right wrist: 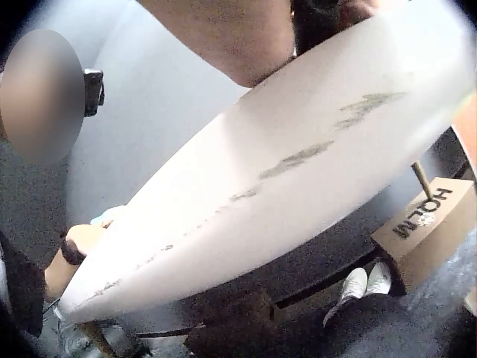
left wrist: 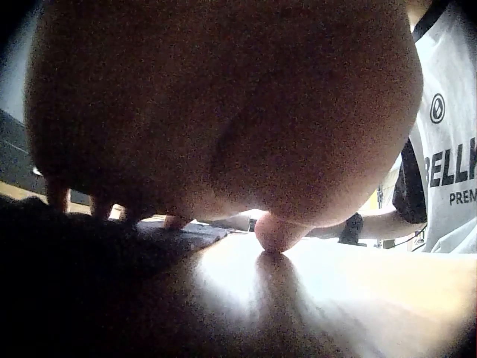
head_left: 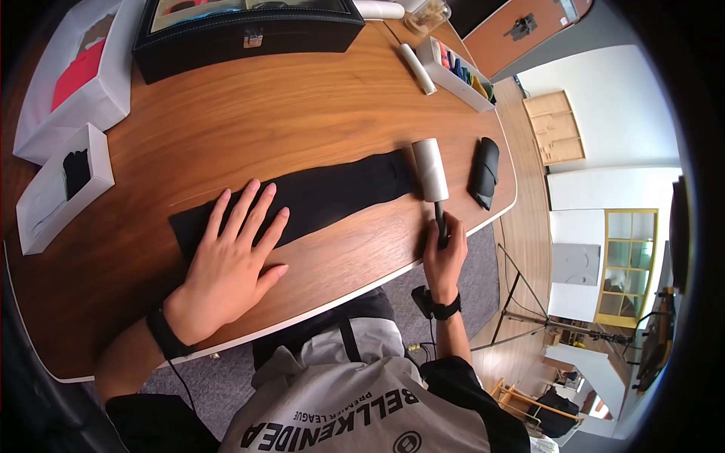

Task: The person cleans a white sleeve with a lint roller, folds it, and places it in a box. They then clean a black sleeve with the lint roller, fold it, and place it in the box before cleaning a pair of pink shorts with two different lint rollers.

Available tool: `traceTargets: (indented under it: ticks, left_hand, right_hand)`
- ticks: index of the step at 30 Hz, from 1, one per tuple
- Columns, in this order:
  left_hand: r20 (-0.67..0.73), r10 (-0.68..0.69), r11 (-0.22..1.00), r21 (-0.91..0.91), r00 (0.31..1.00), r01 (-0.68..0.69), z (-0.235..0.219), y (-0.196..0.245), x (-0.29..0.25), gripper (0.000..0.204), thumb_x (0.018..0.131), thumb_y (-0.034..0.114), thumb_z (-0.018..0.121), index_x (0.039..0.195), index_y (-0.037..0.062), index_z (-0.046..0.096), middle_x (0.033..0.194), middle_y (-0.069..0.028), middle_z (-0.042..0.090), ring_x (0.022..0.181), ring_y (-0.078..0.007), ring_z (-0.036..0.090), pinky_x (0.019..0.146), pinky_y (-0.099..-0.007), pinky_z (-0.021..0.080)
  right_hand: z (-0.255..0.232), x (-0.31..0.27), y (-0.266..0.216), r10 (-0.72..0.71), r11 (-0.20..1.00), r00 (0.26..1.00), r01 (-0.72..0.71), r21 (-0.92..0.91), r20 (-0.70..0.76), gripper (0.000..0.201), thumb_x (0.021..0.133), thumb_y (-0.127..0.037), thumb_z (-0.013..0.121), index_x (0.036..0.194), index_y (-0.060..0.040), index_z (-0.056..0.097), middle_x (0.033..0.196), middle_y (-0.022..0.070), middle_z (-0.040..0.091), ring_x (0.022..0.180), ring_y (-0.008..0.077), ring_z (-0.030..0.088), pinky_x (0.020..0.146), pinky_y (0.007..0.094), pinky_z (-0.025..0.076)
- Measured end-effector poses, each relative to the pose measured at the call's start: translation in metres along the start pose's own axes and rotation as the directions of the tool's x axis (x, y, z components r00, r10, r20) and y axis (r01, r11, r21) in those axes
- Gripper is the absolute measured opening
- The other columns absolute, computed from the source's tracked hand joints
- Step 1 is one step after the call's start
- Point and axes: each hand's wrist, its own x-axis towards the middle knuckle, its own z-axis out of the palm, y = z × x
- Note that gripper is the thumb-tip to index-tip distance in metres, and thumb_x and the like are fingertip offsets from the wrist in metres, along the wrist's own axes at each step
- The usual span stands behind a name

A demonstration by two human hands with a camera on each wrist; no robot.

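A long strip of black cloth (head_left: 332,192) lies flat across the wooden table. My left hand (head_left: 234,257) rests over its left end with fingers spread and straight. In the left wrist view the fingertips touch the cloth, while the thumb (left wrist: 274,233) stands on the bare wood beside it. My right hand (head_left: 447,257) grips the black handle of a lint roller (head_left: 430,170). Its white roll is right at the cloth's right end. In the right wrist view my right hand (right wrist: 231,37) shows only in part at the top, and the roll is out of sight.
Right of the roller lies a black folded case (head_left: 485,174). At the back are a black lidded box (head_left: 249,45), a thin white roller (head_left: 418,68) and a white organizer (head_left: 462,79) of colourful items. White boxes (head_left: 113,98) stand at the left. The table's front edge (head_left: 355,294) is close to my body.
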Motion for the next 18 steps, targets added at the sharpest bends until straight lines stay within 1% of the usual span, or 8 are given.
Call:
traceTargets:
  ticks: [3, 5, 7, 9, 12, 15, 16, 18]
  left_hand:
    - [-0.004, -0.001, 1.0, 0.002, 1.0, 0.001, 0.001, 0.0, 0.0, 0.072, 0.099, 0.042, 0.066, 0.156, 0.0024, 0.047, 0.169, -0.0255, 0.028, 0.159, -0.0424, 0.021, 0.129, -0.0589, 0.017]
    - [0.0, 0.0, 1.0, 0.005, 1.0, 0.0, 0.001, 0.0, 0.0, 0.072, 0.099, 0.042, 0.065, 0.156, 0.0024, 0.047, 0.169, -0.0256, 0.028, 0.159, -0.0425, 0.021, 0.129, -0.059, 0.017]
    - [0.003, 0.007, 1.0, 0.01, 1.0, -0.007, 0.001, -0.001, 0.0, 0.072, 0.1, 0.042, 0.065, 0.156, 0.0023, 0.047, 0.169, -0.0257, 0.028, 0.159, -0.0426, 0.02, 0.129, -0.0591, 0.017]
    - [0.011, 0.003, 1.0, 0.006, 1.0, -0.003, 0.001, 0.0, 0.0, 0.072, 0.099, 0.042, 0.065, 0.156, 0.0021, 0.046, 0.169, -0.0258, 0.028, 0.159, -0.0427, 0.02, 0.129, -0.0592, 0.017]
    - [0.016, 0.002, 1.0, 0.001, 1.0, -0.002, 0.0, -0.001, 0.001, 0.072, 0.099, 0.042, 0.066, 0.156, 0.0019, 0.046, 0.169, -0.0259, 0.028, 0.159, -0.0429, 0.02, 0.128, -0.0593, 0.017]
    - [0.01, 0.002, 1.0, -0.003, 1.0, -0.002, -0.001, 0.0, 0.0, 0.072, 0.099, 0.041, 0.066, 0.156, 0.0018, 0.046, 0.169, -0.026, 0.028, 0.159, -0.0429, 0.02, 0.128, -0.0593, 0.017]
    - [0.008, -0.001, 1.0, -0.005, 1.0, 0.001, 0.0, -0.001, 0.0, 0.072, 0.099, 0.041, 0.066, 0.156, 0.0018, 0.046, 0.169, -0.026, 0.028, 0.159, -0.0429, 0.02, 0.128, -0.0593, 0.017]
    - [0.006, 0.002, 1.0, -0.007, 1.0, -0.002, 0.0, -0.001, 0.0, 0.072, 0.099, 0.041, 0.066, 0.156, 0.0017, 0.047, 0.169, -0.0259, 0.028, 0.159, -0.0429, 0.02, 0.128, -0.0592, 0.017]
  right_hand:
    - [0.0, -0.015, -0.015, -0.018, 0.998, 1.0, 0.018, 0.06, 0.0, 0.022, 0.1, -0.006, 0.067, 0.12, 0.002, 0.063, 0.1, 0.0185, 0.067, 0.087, 0.0291, 0.067, 0.08, 0.0386, 0.053]
    - [0.0, -0.023, -0.035, -0.072, 0.993, 0.997, 0.069, 0.095, 0.03, 0.022, 0.1, -0.005, 0.067, 0.12, 0.003, 0.063, 0.099, 0.0178, 0.067, 0.088, 0.0271, 0.067, 0.079, 0.0369, 0.053]
    - [-0.001, -0.029, -0.057, -0.092, 0.983, 0.989, 0.073, 0.169, 0.113, 0.025, 0.097, -0.003, 0.07, 0.12, 0.0026, 0.064, 0.095, 0.0175, 0.065, 0.084, 0.0278, 0.066, 0.075, 0.0368, 0.052]
    - [0.0, -0.035, -0.075, -0.12, 0.968, 0.973, 0.071, 0.241, 0.197, 0.028, 0.093, -0.001, 0.071, 0.12, 0.0023, 0.063, 0.098, 0.0212, 0.064, 0.084, 0.0382, 0.067, 0.072, 0.0433, 0.054]
    - [0.002, -0.04, -0.092, -0.193, 0.946, 0.948, 0.11, 0.305, 0.255, 0.031, 0.091, 0.0, 0.072, 0.12, 0.0018, 0.064, 0.1, 0.0213, 0.064, 0.087, 0.0418, 0.067, 0.074, 0.0449, 0.055]
    - [0.006, -0.034, -0.086, -0.217, 0.952, 0.95, 0.156, 0.264, 0.224, 0.03, 0.091, -0.001, 0.072, 0.12, 0.0013, 0.064, 0.101, 0.0211, 0.065, 0.088, 0.0418, 0.067, 0.074, 0.045, 0.055]
    - [0.004, -0.03, -0.083, -0.185, 0.966, 0.954, 0.133, 0.222, 0.236, 0.028, 0.093, 0.0, 0.072, 0.119, 0.0031, 0.062, 0.101, 0.0219, 0.067, 0.084, 0.0373, 0.07, 0.074, 0.0406, 0.055]
    - [0.007, -0.024, -0.065, -0.138, 0.981, 0.973, 0.107, 0.164, 0.187, 0.026, 0.095, 0.0, 0.07, 0.119, 0.0026, 0.063, 0.1, 0.0216, 0.067, 0.083, 0.0364, 0.07, 0.074, 0.0401, 0.055]
